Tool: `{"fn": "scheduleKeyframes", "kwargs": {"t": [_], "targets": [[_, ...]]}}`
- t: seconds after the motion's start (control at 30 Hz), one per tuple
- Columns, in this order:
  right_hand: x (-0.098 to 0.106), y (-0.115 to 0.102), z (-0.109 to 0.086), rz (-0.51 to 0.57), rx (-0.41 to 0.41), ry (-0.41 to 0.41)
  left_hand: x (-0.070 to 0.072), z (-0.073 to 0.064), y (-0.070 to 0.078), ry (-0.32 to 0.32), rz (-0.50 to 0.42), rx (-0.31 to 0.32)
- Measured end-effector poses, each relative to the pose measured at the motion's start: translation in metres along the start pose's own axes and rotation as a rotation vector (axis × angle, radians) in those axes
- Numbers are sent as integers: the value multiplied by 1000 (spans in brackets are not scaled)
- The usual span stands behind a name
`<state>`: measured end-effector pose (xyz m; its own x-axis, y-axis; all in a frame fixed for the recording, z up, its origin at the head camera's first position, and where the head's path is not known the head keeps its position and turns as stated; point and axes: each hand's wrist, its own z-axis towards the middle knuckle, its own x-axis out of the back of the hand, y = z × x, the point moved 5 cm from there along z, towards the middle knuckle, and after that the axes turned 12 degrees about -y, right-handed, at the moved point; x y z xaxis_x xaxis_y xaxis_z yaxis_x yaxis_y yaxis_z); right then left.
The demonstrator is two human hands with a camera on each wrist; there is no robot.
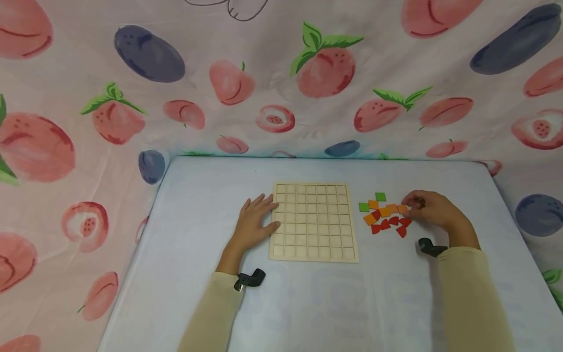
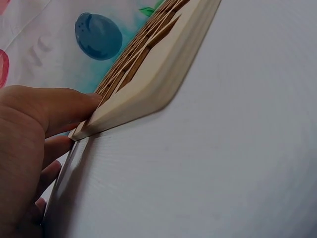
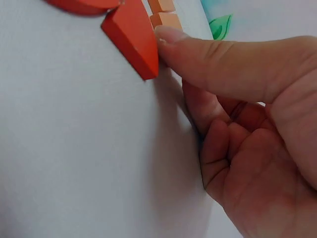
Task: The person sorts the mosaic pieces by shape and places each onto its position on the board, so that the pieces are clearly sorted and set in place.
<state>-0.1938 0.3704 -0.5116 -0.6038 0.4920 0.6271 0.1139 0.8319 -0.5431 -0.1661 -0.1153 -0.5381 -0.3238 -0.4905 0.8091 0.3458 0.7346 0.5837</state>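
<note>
A square wooden grid board [image 1: 313,261] lies flat on the white table. My left hand [image 1: 252,226] rests at its left edge with fingers spread; in the left wrist view the thumb [image 2: 64,106] reaches over the board's rim [image 2: 143,94]. To the right of the board, my right hand [image 1: 433,212] pinches an orange square tile [image 1: 402,209] at the right end of a group of small tiles. From the right wrist view, the thumb presses on that orange tile [image 3: 167,21], beside a red curved-edge tile [image 3: 131,37]. The other fingers are curled in.
Around the right hand lie several orange tiles [image 1: 384,212], several red pieces [image 1: 385,224] and two green squares [image 1: 380,196]. Each wrist wears a small black camera [image 1: 250,279]. A fruit-print cloth [image 1: 272,73] hangs behind the table's far edge.
</note>
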Motion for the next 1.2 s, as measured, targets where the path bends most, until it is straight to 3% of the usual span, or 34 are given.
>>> {"fn": "scheduleKeyframes", "kwargs": {"t": [0.6, 0.77, 0.9, 1.07, 1.2], "targets": [[-2, 2, -3, 61, 16, 10, -1, -2, -1, -4, 6, -3], [-3, 3, -5, 106, -3, 54, -1, -1, -1, -4, 4, -2], [-5, 1, -6, 189, -47, 135, -1, 0, -1, 0, 1, 0], [-9, -18, -6, 298, -48, 232, -1, 0, 0, -1, -7, -9], [-18, -45, 3, 355, 6, 216, -2, 1, 1, 7, 4, -9]]}}
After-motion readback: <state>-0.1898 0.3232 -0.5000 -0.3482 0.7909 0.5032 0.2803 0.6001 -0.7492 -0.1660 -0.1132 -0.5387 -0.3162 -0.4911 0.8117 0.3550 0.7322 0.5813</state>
